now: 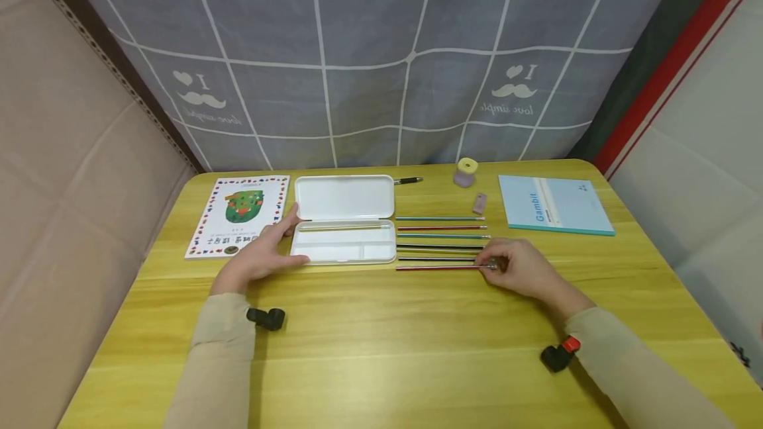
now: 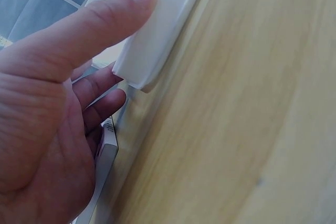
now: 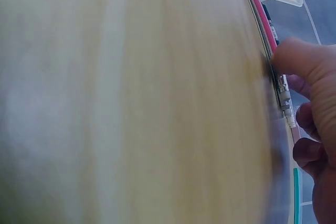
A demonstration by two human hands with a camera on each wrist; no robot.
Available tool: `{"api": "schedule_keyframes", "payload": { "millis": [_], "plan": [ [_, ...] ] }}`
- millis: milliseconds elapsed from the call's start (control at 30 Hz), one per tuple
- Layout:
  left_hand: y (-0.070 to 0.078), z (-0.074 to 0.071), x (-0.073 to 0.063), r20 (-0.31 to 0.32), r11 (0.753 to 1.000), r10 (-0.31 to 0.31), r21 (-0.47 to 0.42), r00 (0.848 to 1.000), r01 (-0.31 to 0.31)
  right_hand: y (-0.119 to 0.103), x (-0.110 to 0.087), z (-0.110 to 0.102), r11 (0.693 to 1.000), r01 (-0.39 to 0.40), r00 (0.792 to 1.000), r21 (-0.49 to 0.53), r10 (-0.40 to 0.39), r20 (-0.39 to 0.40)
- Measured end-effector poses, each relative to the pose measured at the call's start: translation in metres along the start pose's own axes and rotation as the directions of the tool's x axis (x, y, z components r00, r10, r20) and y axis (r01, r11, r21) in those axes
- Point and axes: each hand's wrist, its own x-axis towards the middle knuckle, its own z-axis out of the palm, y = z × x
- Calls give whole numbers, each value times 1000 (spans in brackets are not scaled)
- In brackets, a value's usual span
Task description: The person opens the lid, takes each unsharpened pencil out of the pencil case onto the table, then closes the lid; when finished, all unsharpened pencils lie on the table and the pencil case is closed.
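An open white pencil case lies on the table, its lid folded back. A gold-coloured pencil lies inside along the back of the tray. My left hand rests against the case's left end, fingers spread, thumb along the near wall. Right of the case, several pencils lie in a row, including a teal pencil and a black pencil. My right hand pinches the nearest one, a red pencil, by its eraser end between thumb and fingers.
Left of the case lies a white booklet with a green picture. A black pen sits behind the case. Farther right are a yellow-topped round container, an eraser and a light blue notebook.
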Motion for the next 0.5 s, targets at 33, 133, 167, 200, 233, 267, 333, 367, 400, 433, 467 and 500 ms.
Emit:
{"api": "schedule_keyframes", "payload": {
  "millis": [33, 133, 167, 200, 233, 267, 333, 367, 400, 433, 467, 500],
  "plan": [
    [0, 0, 0, 0, 1000, 1, 1, 1000, -1, -1, 0, 0, 1000, 3, 1000, -5, -3, -3],
    [0, 0, 0, 0, 1000, 0, 1, 1000, 0, -2, 0, 0, 1000, 9, 1000, -19, -9, -6],
    [-1, 0, 0, 1, 1000, 2, 0, 1000, -2, -3, 0, 0, 1000, 10, 1000, -21, -10, -5],
    [-1, 0, 0, 1, 1000, 4, -1, 1000, -4, -3, 0, 0, 1000, 10, 1000, -21, -10, -4],
    [-1, 0, 1, 2, 1000, 6, -2, 1000, -6, -4, 0, 0, 1000, 11, 1000, -20, -11, -4],
    [-1, 0, 1, 2, 1000, 7, -4, 1000, -7, -4, 0, 0, 1000, 12, 1000, -20, -12, -3],
    [-2, 1, 1, 2, 1000, 11, -4, 1000, -11, -4, 0, 0, 1000, 11, 1000, -14, -11, 0],
    [-2, 1, 1, 3, 1000, 11, -3, 1000, -11, -4, 0, 0, 1000, 11, 1000, -12, -11, -1],
    [-2, 1, 1, 1, 1000, 9, -2, 1000, -9, -4, 0, 0, 1000, 9, 1000, -10, -9, -1],
    [-2, 1, 1, 1, 1000, 8, -1, 1000, -8, -5, 0, 1, 1000, 6, 1000, -1, -6, -2],
    [-2, 0, 1, 1, 1000, 6, -1, 1000, -6, -5, 0, 1, 1000, -2, 1000, 7, 2, -4],
    [-2, 1, 1, 1, 1000, 6, -2, 1000, -6, -5, 1, 1, 1000, -10, 1000, 17, 10, -8]
  ]
}}
